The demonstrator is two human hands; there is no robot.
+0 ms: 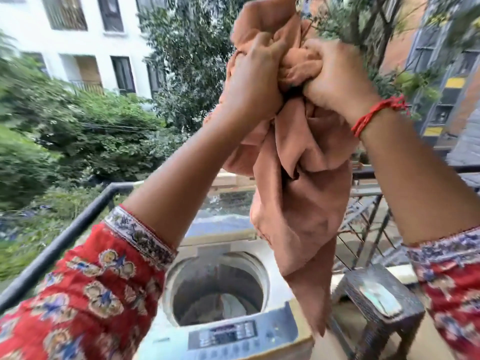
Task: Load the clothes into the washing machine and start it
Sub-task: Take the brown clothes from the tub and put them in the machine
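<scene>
Two hands lift one orange garment over the open washer.
We hold the orange garment (293, 162) bunched high above the washing machine (220, 294), our left hand (255, 76) and right hand (335, 81) close together, the fingers of both curled tight into the cloth. Its loose end hangs down beside the open drum (218, 287), just right of it, near a dark stool (376, 300). We stand on a balcony by a black railing (65, 237).

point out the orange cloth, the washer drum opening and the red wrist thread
orange cloth (298, 193), head view, on the hanging folds below the hands
washer drum opening (215, 287), head view, on the inner drum wall
red wrist thread (376, 113), head view, on the strands round the right wrist
</scene>
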